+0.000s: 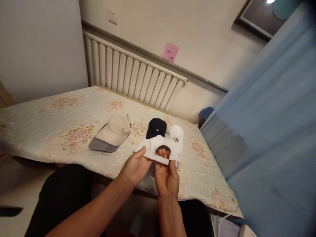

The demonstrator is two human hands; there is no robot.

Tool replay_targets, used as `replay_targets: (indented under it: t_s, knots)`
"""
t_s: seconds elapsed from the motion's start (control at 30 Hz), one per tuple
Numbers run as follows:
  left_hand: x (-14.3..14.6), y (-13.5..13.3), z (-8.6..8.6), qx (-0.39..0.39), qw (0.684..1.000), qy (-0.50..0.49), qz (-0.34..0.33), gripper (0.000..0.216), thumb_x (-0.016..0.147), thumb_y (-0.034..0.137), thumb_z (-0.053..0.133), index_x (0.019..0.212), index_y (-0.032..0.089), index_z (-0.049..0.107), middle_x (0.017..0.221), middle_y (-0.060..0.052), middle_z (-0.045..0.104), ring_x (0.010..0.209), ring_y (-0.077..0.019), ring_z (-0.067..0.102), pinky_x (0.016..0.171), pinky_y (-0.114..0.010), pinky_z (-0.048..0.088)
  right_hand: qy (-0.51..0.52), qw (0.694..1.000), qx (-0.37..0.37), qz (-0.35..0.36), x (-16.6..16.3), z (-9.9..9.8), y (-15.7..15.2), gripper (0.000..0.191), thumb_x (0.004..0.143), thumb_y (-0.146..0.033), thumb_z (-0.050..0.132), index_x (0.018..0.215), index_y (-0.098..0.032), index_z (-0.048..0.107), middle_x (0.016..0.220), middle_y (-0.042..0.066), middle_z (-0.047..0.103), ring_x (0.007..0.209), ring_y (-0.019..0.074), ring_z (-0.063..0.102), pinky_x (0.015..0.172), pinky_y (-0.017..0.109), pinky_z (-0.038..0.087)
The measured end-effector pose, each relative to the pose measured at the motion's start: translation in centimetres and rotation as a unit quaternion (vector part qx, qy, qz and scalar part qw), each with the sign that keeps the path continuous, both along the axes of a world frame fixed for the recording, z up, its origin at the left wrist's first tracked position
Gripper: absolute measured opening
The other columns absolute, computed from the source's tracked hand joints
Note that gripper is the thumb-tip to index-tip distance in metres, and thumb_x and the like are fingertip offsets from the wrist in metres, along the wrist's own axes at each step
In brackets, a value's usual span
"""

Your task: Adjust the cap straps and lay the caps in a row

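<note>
A white cap point(151, 146) is held over the table's front edge with its back toward me. My left hand point(134, 168) pinches its left side, thumb on top. My right hand point(166, 176) grips the rear adjuster strap point(161, 159), fingers reaching into the opening above it. Behind it on the table lie a navy cap point(156, 127) and a white cap with a black logo point(175, 137). A beige cap with a grey brim point(112, 134) lies to the left.
The table point(49, 131) wears a pale floral cloth. A white radiator point(133, 75) lines the wall behind, with a pink sticky note point(170, 52) above it. A blue curtain point(271, 131) hangs on the right. My dark-trousered knees point(64, 194) are below the table edge.
</note>
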State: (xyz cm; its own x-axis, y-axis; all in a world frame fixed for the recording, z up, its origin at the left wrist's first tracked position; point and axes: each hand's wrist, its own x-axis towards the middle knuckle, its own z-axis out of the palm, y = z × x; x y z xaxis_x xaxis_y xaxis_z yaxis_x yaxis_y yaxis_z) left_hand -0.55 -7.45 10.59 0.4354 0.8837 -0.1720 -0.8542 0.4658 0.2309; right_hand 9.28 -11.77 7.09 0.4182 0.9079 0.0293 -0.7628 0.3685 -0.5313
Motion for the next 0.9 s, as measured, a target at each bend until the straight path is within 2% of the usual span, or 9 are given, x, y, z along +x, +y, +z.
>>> replay_targets:
  t_s: [0.2,0.33,0.5,0.57,0.67,0.77,0.9]
  knots:
    - [0.8,-0.5,-0.1,-0.008,0.999,0.019,-0.029,0.038,0.094,0.014,0.041,0.13,0.008,0.052,0.11,-0.013,0.07,0.104,-0.0214,0.065,0.101,-0.035,0.046,-0.081,0.996,0.028,-0.007,-1.5,0.5,-0.3,0.045,0.069,-0.038,0.077,0.107,-0.017,0.064,0.118,0.012,0.066,0.115,0.0256,0.059,0.108,0.049,0.037]
    - [1.2,-1.0,-0.3,-0.027,0.998,0.047,-0.016,0.033,0.092,0.011,0.045,0.122,0.007,0.058,0.106,-0.012,0.071,0.102,-0.0202,0.066,0.098,-0.03,0.046,-0.204,0.977,-0.044,-0.043,-2.2,0.3,-0.5,0.045,0.07,-0.023,0.076,0.112,-0.016,0.062,0.113,0.01,0.069,0.105,0.0225,0.064,0.101,0.044,0.043]
    - [1.8,-1.5,-1.1,-0.009,0.997,0.072,-0.039,0.028,0.09,0.012,0.049,0.114,0.007,0.062,0.098,-0.012,0.073,0.098,-0.0206,0.067,0.092,-0.028,0.049,-0.296,0.937,-0.147,-0.113,-1.9,0.0,-0.4,0.037,0.07,-0.022,0.073,0.104,-0.015,0.063,0.101,0.007,0.072,0.096,0.0198,0.066,0.089,0.034,0.05]
    - [2.0,-1.4,-1.4,0.007,0.996,0.071,-0.051,0.028,0.089,0.013,0.051,0.114,0.009,0.063,0.097,-0.011,0.073,0.096,-0.0212,0.067,0.089,-0.029,0.05,-0.297,0.932,-0.168,-0.126,-1.5,0.0,-0.1,0.031,0.069,-0.023,0.072,0.098,-0.014,0.064,0.089,0.005,0.072,0.083,0.0179,0.068,0.08,0.031,0.052]
    - [2.0,-1.1,-1.8,0.035,0.996,0.062,-0.058,0.026,0.088,0.015,0.052,0.111,0.009,0.065,0.096,-0.011,0.073,0.096,-0.0223,0.067,0.084,-0.029,0.05,-0.268,0.941,-0.156,-0.138,-1.1,-0.1,0.2,0.025,0.069,-0.024,0.072,0.091,-0.014,0.062,0.076,0.0,0.069,0.069,0.014,0.064,0.071,0.028,0.051]
    - [1.9,-0.8,-2.0,0.049,0.996,0.058,-0.048,0.025,0.089,0.017,0.051,0.109,0.009,0.065,0.098,-0.011,0.072,0.097,-0.0227,0.066,0.082,-0.029,0.049,-0.245,0.948,-0.141,-0.144,-0.9,0.0,0.3,0.022,0.069,-0.023,0.071,0.087,-0.015,0.06,0.071,-0.003,0.065,0.063,0.0117,0.06,0.068,0.027,0.049]
    - [1.6,-0.5,-1.9,0.027,0.997,0.052,-0.057,0.031,0.093,0.021,0.045,0.117,0.011,0.061,0.102,-0.011,0.072,0.098,-0.0229,0.064,0.081,-0.032,0.049,-0.221,0.955,-0.137,-0.144,-0.8,0.1,0.2,0.024,0.067,-0.023,0.072,0.086,-0.015,0.059,0.07,-0.003,0.063,0.062,0.0106,0.057,0.066,0.026,0.046]
